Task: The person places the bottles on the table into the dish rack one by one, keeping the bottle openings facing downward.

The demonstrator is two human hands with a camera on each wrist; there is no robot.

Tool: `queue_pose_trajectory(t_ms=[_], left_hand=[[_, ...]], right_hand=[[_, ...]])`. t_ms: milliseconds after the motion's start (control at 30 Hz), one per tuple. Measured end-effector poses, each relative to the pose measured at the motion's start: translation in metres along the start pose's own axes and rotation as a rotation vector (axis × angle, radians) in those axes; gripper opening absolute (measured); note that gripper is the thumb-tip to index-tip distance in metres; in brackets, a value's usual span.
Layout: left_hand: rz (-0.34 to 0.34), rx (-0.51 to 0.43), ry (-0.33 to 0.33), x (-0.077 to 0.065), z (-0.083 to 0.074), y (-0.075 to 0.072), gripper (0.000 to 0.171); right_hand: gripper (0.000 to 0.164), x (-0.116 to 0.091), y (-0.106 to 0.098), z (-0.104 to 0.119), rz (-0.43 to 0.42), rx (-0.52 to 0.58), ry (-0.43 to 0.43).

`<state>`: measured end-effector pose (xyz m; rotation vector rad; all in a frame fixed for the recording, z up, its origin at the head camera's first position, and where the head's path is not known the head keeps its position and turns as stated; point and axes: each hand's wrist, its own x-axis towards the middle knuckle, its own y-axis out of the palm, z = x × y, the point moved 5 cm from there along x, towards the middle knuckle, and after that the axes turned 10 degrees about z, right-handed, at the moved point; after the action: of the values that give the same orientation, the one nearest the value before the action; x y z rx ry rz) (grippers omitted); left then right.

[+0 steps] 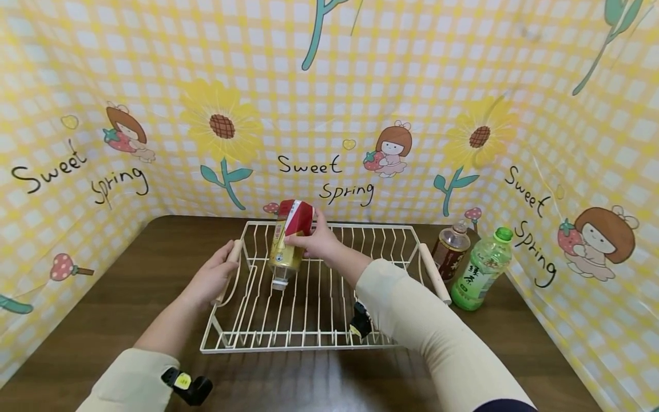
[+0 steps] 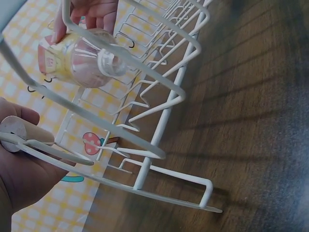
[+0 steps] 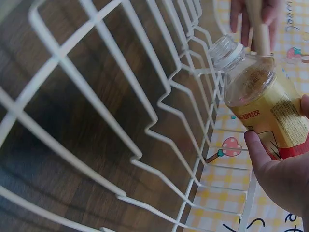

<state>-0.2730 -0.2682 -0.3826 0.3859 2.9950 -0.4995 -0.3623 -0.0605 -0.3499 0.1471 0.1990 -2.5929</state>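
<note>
A clear plastic bottle (image 1: 280, 250) with a yellow and red label is held neck down and tilted over the left part of a white wire dish rack (image 1: 268, 349). My right hand (image 1: 324, 239) grips it round the label, thumb on one side and fingers on the other. In the right wrist view, the bottle's neck (image 3: 226, 52) shows a white ring and no cap. My left hand (image 1: 213, 274) holds the rack's left wooden handle (image 1: 237, 252); in the left wrist view that handle (image 2: 34, 130) lies across the palm.
Right of the rack's other wooden handle (image 1: 434, 273) stand a brown-labelled bottle (image 1: 449, 252) and a green tea bottle (image 1: 481, 272) with a green cap. The rack sits on a dark wooden table (image 1: 123, 286), with yellow checked cloth (image 1: 329, 103) behind and at the sides.
</note>
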Motion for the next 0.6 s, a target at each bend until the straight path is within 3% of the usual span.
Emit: queue_pose_trajectory(t_ms=[200, 600], left_hand=[[0.003, -0.003, 0.008, 0.001, 0.0, 0.001, 0.067], [-0.04, 0.055, -0.006, -0.001, -0.005, 0.001, 0.067]], right_hand=[[0.107, 0.003, 0.005, -0.003, 0.021, 0.007, -0.024], [0.11, 0.008, 0.015, -0.009, 0.065, -0.093, -0.05]])
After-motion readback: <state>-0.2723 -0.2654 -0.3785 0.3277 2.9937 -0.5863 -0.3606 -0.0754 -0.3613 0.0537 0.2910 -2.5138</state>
